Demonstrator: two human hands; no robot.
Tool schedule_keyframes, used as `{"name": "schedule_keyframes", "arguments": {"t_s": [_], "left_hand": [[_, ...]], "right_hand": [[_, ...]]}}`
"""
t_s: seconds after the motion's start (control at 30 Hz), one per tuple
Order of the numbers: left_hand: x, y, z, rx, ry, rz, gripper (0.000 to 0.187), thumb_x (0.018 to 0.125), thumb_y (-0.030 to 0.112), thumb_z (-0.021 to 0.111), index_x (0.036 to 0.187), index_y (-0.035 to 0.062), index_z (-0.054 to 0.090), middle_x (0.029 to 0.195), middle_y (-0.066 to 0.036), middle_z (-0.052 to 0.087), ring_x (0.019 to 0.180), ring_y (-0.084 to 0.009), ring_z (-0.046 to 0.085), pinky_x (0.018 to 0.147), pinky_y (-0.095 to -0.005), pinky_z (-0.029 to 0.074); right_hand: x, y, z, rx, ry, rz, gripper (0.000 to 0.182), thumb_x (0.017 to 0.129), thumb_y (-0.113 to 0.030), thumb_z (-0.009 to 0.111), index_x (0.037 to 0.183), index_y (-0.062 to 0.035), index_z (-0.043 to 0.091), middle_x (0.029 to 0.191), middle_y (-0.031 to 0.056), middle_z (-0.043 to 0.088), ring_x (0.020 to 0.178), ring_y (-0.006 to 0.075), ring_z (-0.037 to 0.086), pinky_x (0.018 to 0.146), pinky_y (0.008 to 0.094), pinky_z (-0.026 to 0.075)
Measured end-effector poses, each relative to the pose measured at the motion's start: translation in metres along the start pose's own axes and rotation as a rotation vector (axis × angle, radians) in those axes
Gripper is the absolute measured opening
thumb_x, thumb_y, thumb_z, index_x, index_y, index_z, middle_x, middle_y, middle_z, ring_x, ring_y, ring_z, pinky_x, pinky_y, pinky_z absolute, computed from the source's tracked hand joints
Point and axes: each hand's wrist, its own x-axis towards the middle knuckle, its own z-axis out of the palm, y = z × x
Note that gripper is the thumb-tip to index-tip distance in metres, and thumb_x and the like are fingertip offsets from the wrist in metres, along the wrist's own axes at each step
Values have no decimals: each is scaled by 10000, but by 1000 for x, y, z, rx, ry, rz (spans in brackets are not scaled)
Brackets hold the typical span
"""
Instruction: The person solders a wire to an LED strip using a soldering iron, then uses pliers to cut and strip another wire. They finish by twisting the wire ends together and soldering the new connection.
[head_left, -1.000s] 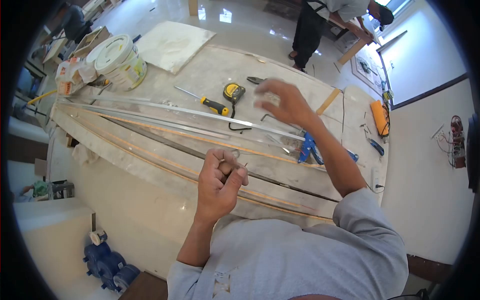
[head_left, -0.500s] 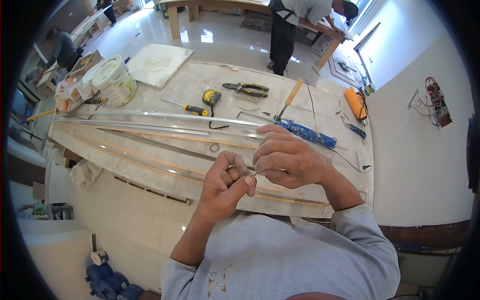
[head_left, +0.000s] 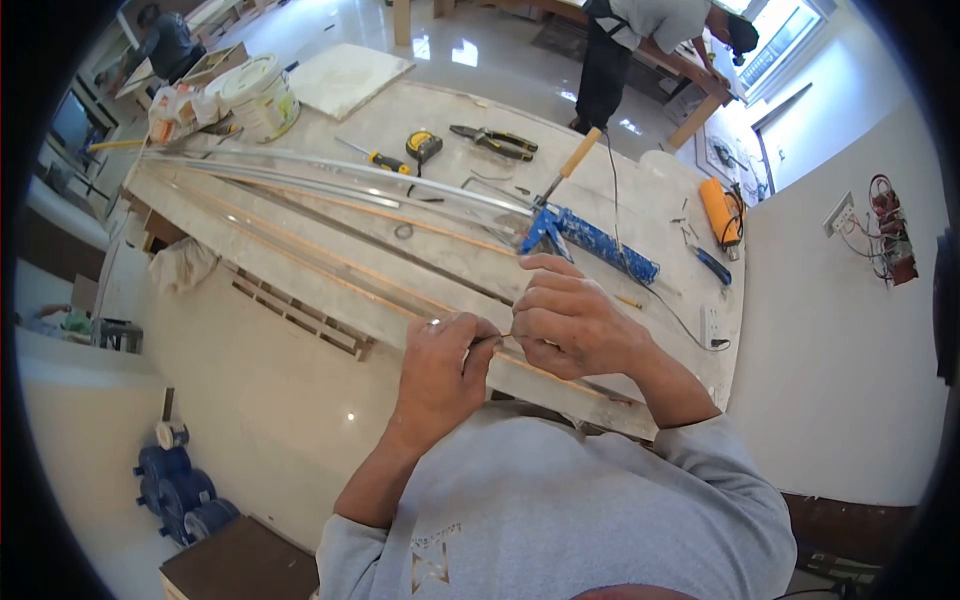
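Observation:
My left hand [head_left: 444,372] and my right hand [head_left: 572,322] are close together over the near edge of the worktable [head_left: 300,120]. Both are closed in a pinch on a thin wire-like piece [head_left: 506,335], a short stretch of which shows between the fingertips. A blue caulking gun [head_left: 600,243] lies just beyond my right hand. Long metal strips [head_left: 330,172] run leftward across the table. Further back are pliers [head_left: 495,142], a tape measure [head_left: 423,147] and a screwdriver [head_left: 388,161]. A small ring of wire [head_left: 403,231] lies near the strips.
An orange tool [head_left: 719,212], a blue utility knife [head_left: 711,263] and a power socket strip [head_left: 710,326] lie at the right. A white bucket [head_left: 262,100] and a white board [head_left: 350,78] are at the back left. One person [head_left: 610,60] bends over another table; another [head_left: 170,45] is further left.
My left hand has turned so that its back now shows, its fingers closer to my right hand. The view has shifted, showing more of the caulking gun and the floor at lower left.

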Motion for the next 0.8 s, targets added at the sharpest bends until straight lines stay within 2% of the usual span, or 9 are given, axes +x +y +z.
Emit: {"name": "schedule_keyframes", "arguments": {"t_s": [0.2,0.3,0.37,0.4,0.47,0.5,0.6,0.67,0.8], "left_hand": [[-36,23,47,173,58,-31,99,825,54,680,886,97,615,803,-27,652,773,-220,598,792,-390,316],[-52,30,67,218,69,-74,112,817,48,677,875,109,604,798,-15,644,768,-211,592,782,-387,293],[-65,32,80,224,57,-121,115,813,50,675,873,116,602,803,-12,643,773,-212,588,782,-390,291],[-70,33,86,234,51,-153,119,809,52,673,870,124,601,807,-10,641,779,-213,584,782,-392,288],[-82,32,99,252,44,-158,122,805,54,673,869,129,601,809,-7,640,787,-212,583,781,-397,284],[-88,31,106,263,32,-154,124,801,57,672,868,134,601,810,-3,639,795,-212,581,780,-402,280],[-103,29,125,266,-10,-178,117,801,76,674,870,137,601,807,0,637,808,-212,584,784,-410,279],[-109,28,135,286,-40,-200,106,806,81,669,866,137,601,813,-2,641,816,-208,589,788,-414,282],[-119,22,150,329,-135,-261,61,825,97,653,870,134,633,817,-23,663,818,-205,605,814,-425,292]], "right_hand": [[-53,-6,11,118,3,49,189,667,0,667,788,-79,545,764,49,547,738,261,557,997,487,463],[-77,-11,20,159,33,74,192,656,-1,665,784,-81,547,750,60,541,740,278,560,920,471,483],[-90,-14,27,198,80,101,189,650,0,661,780,-79,548,740,82,540,737,302,557,805,450,482],[-97,-15,29,206,75,96,189,650,0,661,780,-79,548,740,82,540,737,302,557,805,450,482],[-114,-19,38,248,54,187,191,639,-4,663,777,-73,550,731,100,544,726,323,551,724,439,463],[-123,-21,43,255,54,186,191,639,-4,663,777,-73,550,731,100,544,726,323,551,724,439,463],[-151,-32,56,327,34,359,175,637,-15,659,767,-68,556,736,115,556,744,337,558,694,436,462],[-164,-39,63,325,-34,591,168,636,12,642,774,-59,578,726,114,569,738,345,584,758,436,506],[-180,-35,77,335,46,513,140,642,-8,647,758,-53,584,721,128,570,747,355,581,693,456,473]]}}
